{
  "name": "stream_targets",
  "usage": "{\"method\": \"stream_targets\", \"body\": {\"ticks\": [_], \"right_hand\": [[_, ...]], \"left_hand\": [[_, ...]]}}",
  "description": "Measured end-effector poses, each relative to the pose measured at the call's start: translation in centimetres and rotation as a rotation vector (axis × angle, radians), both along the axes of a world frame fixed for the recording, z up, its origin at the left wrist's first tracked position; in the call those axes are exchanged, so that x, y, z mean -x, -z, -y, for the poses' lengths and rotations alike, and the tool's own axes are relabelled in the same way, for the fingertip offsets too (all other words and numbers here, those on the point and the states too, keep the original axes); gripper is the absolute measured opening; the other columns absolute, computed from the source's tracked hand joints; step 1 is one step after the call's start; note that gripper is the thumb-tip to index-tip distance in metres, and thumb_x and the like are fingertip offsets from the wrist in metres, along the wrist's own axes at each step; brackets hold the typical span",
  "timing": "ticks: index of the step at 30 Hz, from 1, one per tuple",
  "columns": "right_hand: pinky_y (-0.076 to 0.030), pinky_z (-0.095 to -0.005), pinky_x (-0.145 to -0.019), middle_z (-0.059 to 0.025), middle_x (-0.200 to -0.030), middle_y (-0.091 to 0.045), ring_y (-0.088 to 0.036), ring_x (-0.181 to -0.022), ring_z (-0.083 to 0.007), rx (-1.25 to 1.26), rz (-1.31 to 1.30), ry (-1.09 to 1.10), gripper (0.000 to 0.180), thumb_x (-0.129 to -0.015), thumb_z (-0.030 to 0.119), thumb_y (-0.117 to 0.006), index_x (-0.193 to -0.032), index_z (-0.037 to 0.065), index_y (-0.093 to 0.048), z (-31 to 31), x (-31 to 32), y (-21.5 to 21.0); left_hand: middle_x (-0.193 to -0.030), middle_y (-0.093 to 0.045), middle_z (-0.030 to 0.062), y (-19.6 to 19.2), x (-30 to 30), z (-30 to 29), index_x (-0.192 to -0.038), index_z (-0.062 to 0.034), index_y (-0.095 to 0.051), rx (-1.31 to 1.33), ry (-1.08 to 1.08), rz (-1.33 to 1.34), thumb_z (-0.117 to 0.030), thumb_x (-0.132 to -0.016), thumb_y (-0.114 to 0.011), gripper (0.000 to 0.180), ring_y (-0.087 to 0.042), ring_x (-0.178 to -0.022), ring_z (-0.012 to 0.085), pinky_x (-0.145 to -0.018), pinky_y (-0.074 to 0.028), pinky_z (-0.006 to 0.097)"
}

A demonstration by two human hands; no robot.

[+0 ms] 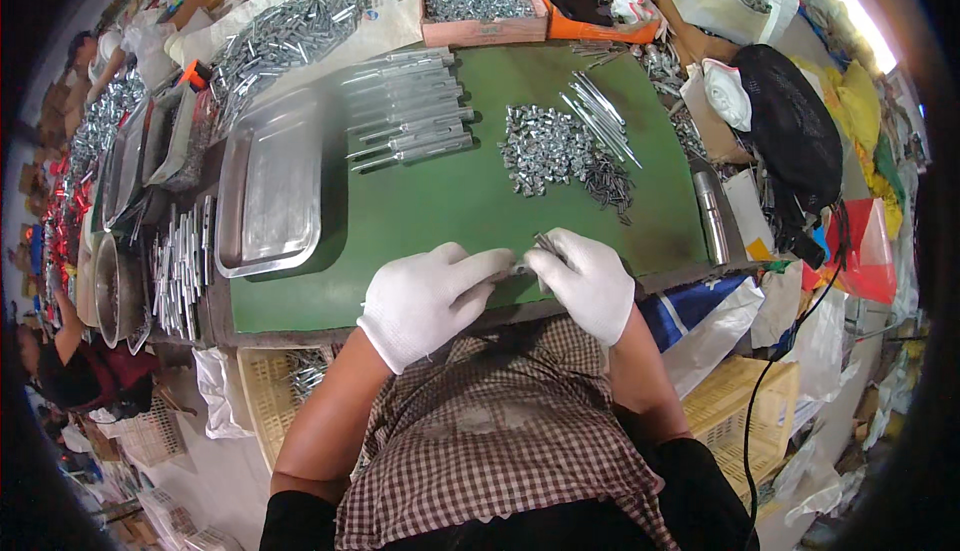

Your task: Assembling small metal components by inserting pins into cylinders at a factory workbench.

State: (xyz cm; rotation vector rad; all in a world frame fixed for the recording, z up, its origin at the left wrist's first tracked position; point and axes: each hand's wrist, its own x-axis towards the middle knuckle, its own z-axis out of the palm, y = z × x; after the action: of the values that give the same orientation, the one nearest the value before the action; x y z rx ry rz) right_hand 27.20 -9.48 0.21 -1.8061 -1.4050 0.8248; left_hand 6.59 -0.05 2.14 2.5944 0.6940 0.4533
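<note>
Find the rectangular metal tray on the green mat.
In the head view, the metal tray lies at the left end of the green mat, left of the laid-out metal rods.

A bright strip (862, 23) glares at upper right, soft shadow flanks the metal tray (272, 181), dark fisheye edges bend

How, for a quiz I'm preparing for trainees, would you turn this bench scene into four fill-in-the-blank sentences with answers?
1. The left hand and right hand wear gloves coloured ____.
2. The empty metal tray lies to the ____ of the pointed metal rods.
3. The colour of the tabletop is ____.
4. The box beside the black item's box, filled with small metal parts, is coloured ____.

Missing words: white; left; green; pink.
</note>
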Motion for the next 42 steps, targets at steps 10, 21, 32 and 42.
{"method": "stream_targets", "body": {"ticks": [10,21,32,42], "right_hand": [[-0.048,-0.0443,-0.071,-0.0205,-0.082,-0.064,-0.063,-0.078,-0.0395,0.037,0.1,-0.001,0.036,-0.099,0.035,-0.058,-0.091,0.0,-0.063,-0.2,-0.6,-0.6],[-0.053,-0.0469,-0.085,-0.0141,-0.102,-0.066,-0.066,-0.098,-0.0349,-0.123,0.898,-0.284,0.02,-0.092,0.017,-0.059,-0.108,0.009,-0.068,-12.0,-6.4,-2.1],[-0.054,-0.0472,-0.083,-0.0169,-0.102,-0.068,-0.067,-0.094,-0.0377,-0.139,0.521,-0.317,0.02,-0.093,0.02,-0.057,-0.106,0.009,-0.067,-4.8,-4.0,-1.6],[-0.052,-0.0451,-0.076,-0.0122,-0.098,-0.066,-0.064,-0.089,-0.0352,-0.201,0.328,-0.233,0.014,-0.087,0.019,-0.068,-0.097,0.009,-0.065,0.1,-1.1,0.2]], "left_hand": [[-0.078,-0.064,0.0062,0.2,-0.7,0.5,-0.111,-0.0229,-0.071,-0.037,-0.033,0.005,-0.017,-0.086,-0.068,0.026,-0.066,-0.067,0.0282,-0.06,-0.054,0.039],[-0.081,-0.057,0.0073,0.8,-2.1,2.1,-0.104,-0.0232,-0.068,-0.125,-0.134,-0.151,-0.022,-0.09,-0.065,0.015,-0.063,-0.062,0.0297,-0.054,-0.052,0.043],[-0.084,-0.06,0.0084,0.8,-1.9,1.8,-0.108,-0.0227,-0.068,-0.057,-0.133,-0.133,-0.023,-0.09,-0.064,0.019,-0.065,-0.066,0.0308,-0.057,-0.053,0.044],[-0.086,-0.061,0.0079,0.4,-2.0,2.2,-0.116,-0.0216,-0.068,-0.056,-0.136,-0.192,-0.022,-0.089,-0.064,0.027,-0.066,-0.067,0.0303,-0.058,-0.054,0.044]]}}
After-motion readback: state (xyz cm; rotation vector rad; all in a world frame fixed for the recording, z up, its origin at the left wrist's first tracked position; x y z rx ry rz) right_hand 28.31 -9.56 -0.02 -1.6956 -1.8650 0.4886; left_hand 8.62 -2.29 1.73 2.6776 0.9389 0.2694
